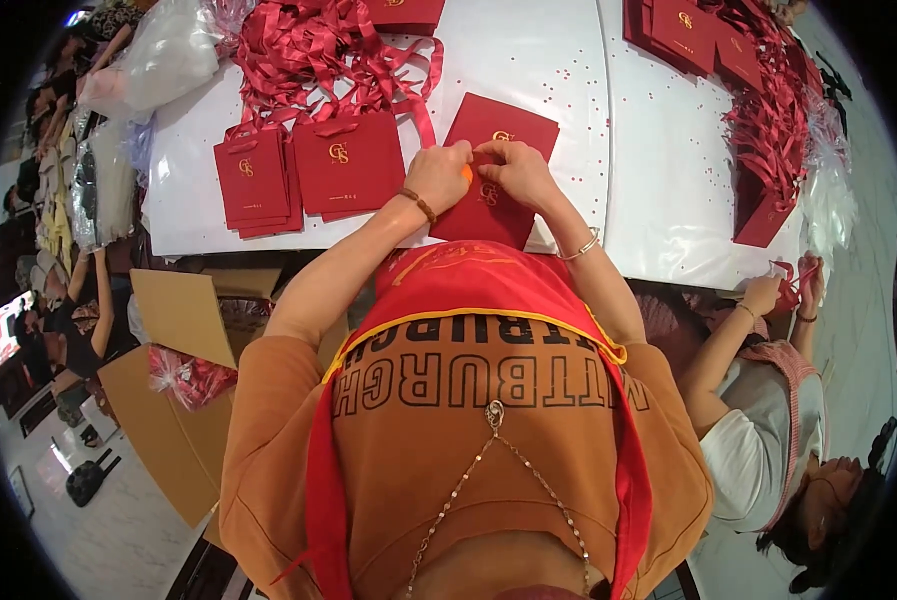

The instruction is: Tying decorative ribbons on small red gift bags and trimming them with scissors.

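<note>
In front of me a flat red paper bag [490, 212] with gold print lies at the table's near edge, partly over another red paper bag [513, 118]. My left hand [440, 172] is closed at the upper left of the nearer bag, fingers curled in. A small orange thing [466, 175] shows at its thumb; I cannot tell if it is worn or held. My right hand [520, 174] pinches at the same bag's top edge, thumb and forefinger together. What lies between those fingertips is hidden. A red ribbon [420, 122] runs from the pile down to my left hand.
Left of my hands lie two stacks of ribbon-handled bags [348, 160] [253, 185], below a heap of red ribbons [303, 50]. More bags [683, 30] and ribbons lie at the right. A co-worker's hands [763, 295] hold red ribbon there. An open cardboard box [173, 305] stands lower left.
</note>
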Tool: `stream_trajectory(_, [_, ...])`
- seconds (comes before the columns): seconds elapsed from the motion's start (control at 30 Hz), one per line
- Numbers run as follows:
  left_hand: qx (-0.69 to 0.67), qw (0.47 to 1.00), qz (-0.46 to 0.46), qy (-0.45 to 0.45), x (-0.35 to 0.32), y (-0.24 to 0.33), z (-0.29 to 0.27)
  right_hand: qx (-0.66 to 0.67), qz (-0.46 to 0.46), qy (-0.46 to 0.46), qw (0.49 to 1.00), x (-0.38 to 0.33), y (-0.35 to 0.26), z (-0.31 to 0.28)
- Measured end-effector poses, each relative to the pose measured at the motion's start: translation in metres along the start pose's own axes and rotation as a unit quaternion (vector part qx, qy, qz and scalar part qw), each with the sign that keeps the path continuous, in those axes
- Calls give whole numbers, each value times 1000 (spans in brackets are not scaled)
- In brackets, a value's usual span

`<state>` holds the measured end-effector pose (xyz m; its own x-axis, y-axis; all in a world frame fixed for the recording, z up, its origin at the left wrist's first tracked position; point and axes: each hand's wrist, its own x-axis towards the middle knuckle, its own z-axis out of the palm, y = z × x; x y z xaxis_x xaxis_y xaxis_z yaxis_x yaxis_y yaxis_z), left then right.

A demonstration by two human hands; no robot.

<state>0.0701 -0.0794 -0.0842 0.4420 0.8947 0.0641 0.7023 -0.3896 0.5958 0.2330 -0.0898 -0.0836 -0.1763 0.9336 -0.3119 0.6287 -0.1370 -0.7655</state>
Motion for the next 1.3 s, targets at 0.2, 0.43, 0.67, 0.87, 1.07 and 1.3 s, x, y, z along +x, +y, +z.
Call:
stream_trajectory(0.2, [-58, 996, -70, 19, -2, 10, 1, -57, -28, 24, 998, -5, -9, -2])
stream_trajectory(0.43, [-124, 983, -129, -37, 4, 8, -12, 22, -92, 63, 994, -9, -4, 3])
stream_trajectory(0.67, [80, 988, -28, -128, 33, 4, -46, -136, -131, 96, 977, -26, -15, -1])
stream_trajectory(0.87, [44, 943, -39, -328, 65, -2, -63, -116, -150, 109, 976, -33, -20, 0])
stream_trajectory(1.07, [43, 920, -39, -388, 73, -11, -57, -111, -189, 137, 966, -31, -16, 1])
stream_trajectory(1.3, [-92, 799, 18, -593, 91, -26, -46, -135, -226, 117, 958, -37, -25, 1])
